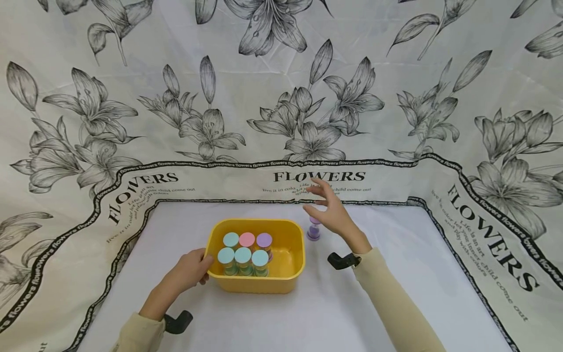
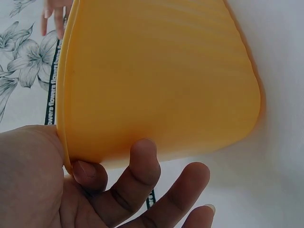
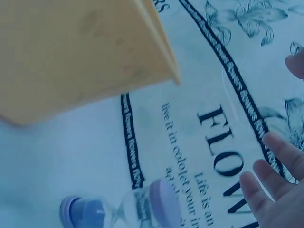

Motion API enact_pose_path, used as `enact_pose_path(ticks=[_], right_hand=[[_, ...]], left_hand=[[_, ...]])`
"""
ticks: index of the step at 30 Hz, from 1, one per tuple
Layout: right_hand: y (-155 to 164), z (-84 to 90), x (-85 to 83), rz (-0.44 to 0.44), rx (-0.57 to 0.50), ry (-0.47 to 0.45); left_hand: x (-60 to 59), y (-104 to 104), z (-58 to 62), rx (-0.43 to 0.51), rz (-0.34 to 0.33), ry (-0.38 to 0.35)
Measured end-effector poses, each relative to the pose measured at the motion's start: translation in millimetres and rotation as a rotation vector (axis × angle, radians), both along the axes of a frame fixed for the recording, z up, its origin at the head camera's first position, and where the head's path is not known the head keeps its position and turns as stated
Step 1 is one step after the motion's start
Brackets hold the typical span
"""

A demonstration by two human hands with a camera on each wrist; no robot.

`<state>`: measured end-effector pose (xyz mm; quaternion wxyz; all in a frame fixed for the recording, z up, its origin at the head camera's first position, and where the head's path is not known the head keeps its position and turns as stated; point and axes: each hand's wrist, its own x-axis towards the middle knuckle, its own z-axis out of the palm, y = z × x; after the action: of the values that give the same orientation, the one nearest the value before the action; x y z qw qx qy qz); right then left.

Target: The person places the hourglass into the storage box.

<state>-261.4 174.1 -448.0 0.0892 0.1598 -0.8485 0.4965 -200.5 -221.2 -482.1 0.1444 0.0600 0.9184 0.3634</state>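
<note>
My left hand [image 1: 190,269] grips the left rim of a yellow plastic tub [image 1: 257,286], its fingers against the outer wall in the left wrist view. Inside the tub, several small sand timers stand upright, most with light blue caps [image 1: 243,254], one with a pink cap [image 1: 247,239] and one with a purple cap [image 1: 264,240]. Just right of the tub, a purple sand timer [image 1: 313,232] stands on the table, its top partly behind my right hand [image 1: 332,211]. That hand hovers with fingers spread and bent, holding nothing; in the right wrist view it is apart from the sand timer [image 3: 164,206].
A white cloth covers the table [image 1: 374,293]. Behind and at both sides rises a hanging cloth [image 1: 246,181] printed with flowers and lettering. Each wrist carries a black strap mount [image 1: 178,322].
</note>
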Motion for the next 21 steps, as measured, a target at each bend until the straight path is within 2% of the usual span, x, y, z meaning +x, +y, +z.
enact_pose_path(ticks=[4, 8, 13, 21], right_hand=[[10.1, -13.1, -1.3, -0.075, 0.010, -0.038], [17.6, -29.9, -3.3, -0.117, 0.068, -0.121], [24.9, -48.8, -4.5, -0.112, 0.144, -0.241], [30.6, -61.7, -4.1, -0.126, 0.147, -0.353]], left_hand=[[0.2, 0.6, 0.7, -0.004, 0.001, -0.003], [-0.1, 1.0, -0.2, -0.007, -0.001, -0.005], [-0.6, 0.9, -1.8, -0.002, -0.005, -0.004], [-0.7, 0.2, 0.4, -0.006, -0.003, -0.003]])
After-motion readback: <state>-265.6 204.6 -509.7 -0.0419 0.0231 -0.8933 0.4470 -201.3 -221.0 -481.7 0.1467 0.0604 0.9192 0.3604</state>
